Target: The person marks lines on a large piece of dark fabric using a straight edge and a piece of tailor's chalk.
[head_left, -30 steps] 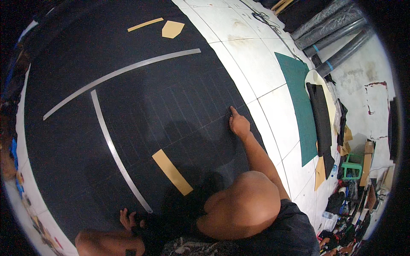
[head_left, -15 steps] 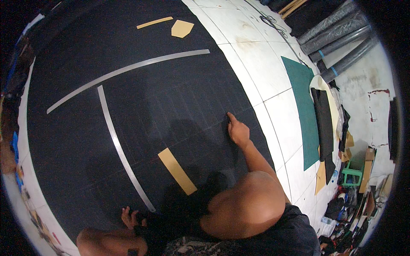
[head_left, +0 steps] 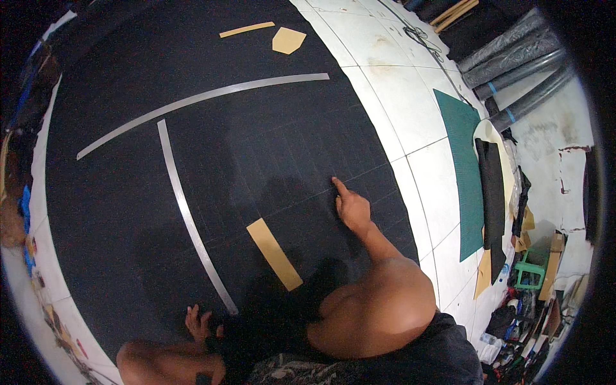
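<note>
Black fabric (head_left: 115, 212) lies spread under both my hands, with faint thin lines drawn across it. My right hand (head_left: 353, 210) rests on it at the right with the index finger stretched out, its tip on a long faint line; the other fingers are curled and I see nothing in them. At the lower left, beside my knee, my left hand (head_left: 199, 323) touches the fabric with fingers apart, partly hidden by dark clothing. Between the hands lie a long metal ruler (head_left: 196, 224) and a tan rectangular card piece (head_left: 274, 255). Neither is held.
A second metal ruler (head_left: 199, 101) lies crosswise farther off. Beyond it are a thin tan strip (head_left: 247, 29) and a five-sided tan card piece (head_left: 289, 40). On white floor tiles (head_left: 417, 186) at the right lie a green mat (head_left: 459, 173), wrapped rolls (head_left: 513, 61) and a green stool (head_left: 531, 269).
My right hand has slid left along the faint line, its index finger still stretched out. My left hand stays low on the fabric. The whole view has shifted slightly.
</note>
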Tool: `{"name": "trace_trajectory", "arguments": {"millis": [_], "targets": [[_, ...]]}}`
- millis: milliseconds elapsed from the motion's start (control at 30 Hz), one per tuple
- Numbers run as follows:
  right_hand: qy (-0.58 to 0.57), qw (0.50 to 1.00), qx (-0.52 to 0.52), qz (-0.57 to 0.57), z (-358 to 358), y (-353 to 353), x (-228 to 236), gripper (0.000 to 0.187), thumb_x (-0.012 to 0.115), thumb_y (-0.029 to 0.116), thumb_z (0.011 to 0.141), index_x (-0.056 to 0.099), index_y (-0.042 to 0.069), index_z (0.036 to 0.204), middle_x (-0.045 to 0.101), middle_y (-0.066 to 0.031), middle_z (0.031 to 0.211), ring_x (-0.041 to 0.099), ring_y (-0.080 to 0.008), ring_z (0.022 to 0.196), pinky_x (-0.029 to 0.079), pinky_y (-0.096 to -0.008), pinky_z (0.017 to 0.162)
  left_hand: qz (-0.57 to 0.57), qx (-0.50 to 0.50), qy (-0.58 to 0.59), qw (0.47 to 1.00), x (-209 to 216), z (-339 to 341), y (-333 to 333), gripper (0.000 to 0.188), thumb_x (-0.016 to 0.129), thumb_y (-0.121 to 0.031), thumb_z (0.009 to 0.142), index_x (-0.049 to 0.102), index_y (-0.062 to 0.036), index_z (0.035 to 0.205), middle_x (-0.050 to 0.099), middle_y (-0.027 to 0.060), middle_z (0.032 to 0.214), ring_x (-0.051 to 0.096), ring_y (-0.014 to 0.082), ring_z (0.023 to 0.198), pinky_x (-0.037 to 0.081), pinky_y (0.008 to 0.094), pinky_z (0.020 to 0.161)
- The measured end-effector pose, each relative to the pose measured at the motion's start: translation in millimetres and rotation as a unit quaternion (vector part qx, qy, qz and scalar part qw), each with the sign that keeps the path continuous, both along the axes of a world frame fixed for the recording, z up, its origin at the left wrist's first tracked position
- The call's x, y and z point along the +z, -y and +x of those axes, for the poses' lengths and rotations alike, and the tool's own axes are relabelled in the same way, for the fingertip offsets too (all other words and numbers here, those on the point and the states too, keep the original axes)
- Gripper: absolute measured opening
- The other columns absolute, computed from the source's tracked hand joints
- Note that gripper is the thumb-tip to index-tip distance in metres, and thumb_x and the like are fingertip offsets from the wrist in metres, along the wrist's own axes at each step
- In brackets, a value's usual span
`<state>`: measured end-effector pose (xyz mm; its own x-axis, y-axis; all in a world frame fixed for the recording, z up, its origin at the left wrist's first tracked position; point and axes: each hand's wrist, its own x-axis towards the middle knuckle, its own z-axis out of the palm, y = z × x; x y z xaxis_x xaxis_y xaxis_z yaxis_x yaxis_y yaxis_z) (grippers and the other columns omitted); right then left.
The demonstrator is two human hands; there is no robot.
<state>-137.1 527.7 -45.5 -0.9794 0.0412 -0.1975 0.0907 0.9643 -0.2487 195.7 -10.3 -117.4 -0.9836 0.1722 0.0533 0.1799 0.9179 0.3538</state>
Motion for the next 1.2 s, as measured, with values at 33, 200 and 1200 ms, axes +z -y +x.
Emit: {"name": "trace_trajectory", "arguments": {"millis": [33, 200, 1200], "targets": [[-0.009, 1.000, 0.010, -0.009, -1, 8, 5, 0.057, 0.056, 0.026, 0.098, 0.042, 0.026, 0.153, 0.073, -0.0199, 0.096, 0.072, -0.0395, 0.085, 0.057, -0.0533, 0.077, -0.003, 0.006, 0.007, 1.000, 3, 0, 1, 0.056, 0.070, -0.050, 0.081, 0.062, -0.0127, 0.122, 0.039, 0.0236, 0.154, 0.034, 0.0487, 0.143, 0.028, 0.0650, 0.110], [0.009, 1.000, 0.011, 0.001, 1, 9, -7, 0.057, 0.059, 0.025, 0.097, 0.043, 0.026, 0.152, 0.074, -0.0181, 0.097, 0.072, -0.0388, 0.086, 0.057, -0.0531, 0.078, -0.013, 0.014, 0.020, 1.000, 8, -6, -1, 0.060, 0.065, -0.062, 0.087, 0.070, -0.0121, 0.120, 0.047, 0.0221, 0.150, 0.043, 0.0474, 0.139, 0.037, 0.0614, 0.108], [0.076, 0.985, 0.154, -0.004, -1, 77, 9, 0.060, 0.058, 0.026, 0.097, 0.040, 0.026, 0.154, 0.074, -0.0164, 0.105, 0.073, -0.0358, 0.090, 0.059, -0.0504, 0.077, -0.002, 0.022, -0.005, 1.000, 4, -3, -11, 0.057, 0.068, -0.054, 0.079, 0.061, -0.0171, 0.122, 0.044, 0.0211, 0.149, 0.038, 0.0448, 0.140, 0.033, 0.0628, 0.107]]}}
